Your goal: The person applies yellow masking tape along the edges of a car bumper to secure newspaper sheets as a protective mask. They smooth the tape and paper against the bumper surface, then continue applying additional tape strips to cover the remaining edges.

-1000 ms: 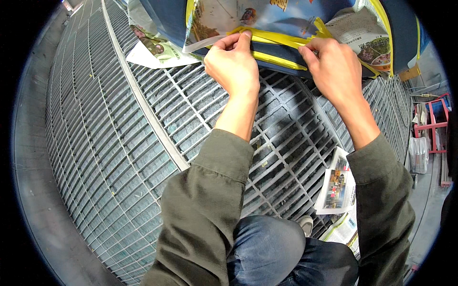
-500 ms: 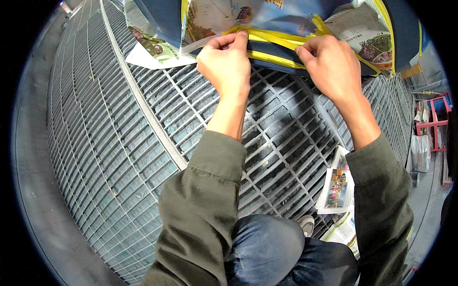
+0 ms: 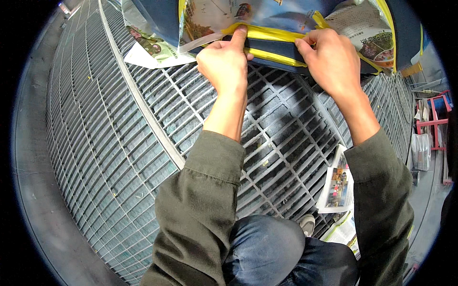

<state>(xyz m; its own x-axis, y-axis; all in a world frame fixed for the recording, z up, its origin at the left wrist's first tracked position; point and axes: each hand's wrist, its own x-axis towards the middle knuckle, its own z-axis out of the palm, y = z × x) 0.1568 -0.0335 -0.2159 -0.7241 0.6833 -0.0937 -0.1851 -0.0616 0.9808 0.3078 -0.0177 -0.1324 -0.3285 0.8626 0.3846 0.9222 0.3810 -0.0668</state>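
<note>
At the top of the view lies a navy fabric piece with yellow edging (image 3: 155, 19), which looks like a bag. My left hand (image 3: 223, 66) pinches its near yellow-trimmed edge (image 3: 274, 34), thumb on top and fingers curled beneath. Further right, my right hand (image 3: 331, 62) grips the same edge between thumb and bent fingers. Between the hands a navy band shows with yellow strips above and below it. Printed paper sheets (image 3: 219, 14) lie within the yellow borders. Another printed sheet (image 3: 369, 31) is behind my right hand.
A loose printed sheet (image 3: 155, 52) sticks out at the left of the fabric. Below is a metal grating (image 3: 109, 133). Folded newspapers (image 3: 336, 188) lie beside my right forearm, near a shoe (image 3: 307, 224). A red frame (image 3: 434, 121) stands at the far right.
My left fingers have shifted slightly on the yellow edge, thumb now pressing down on it. The edge between my hands lies straighter, with more navy band showing.
</note>
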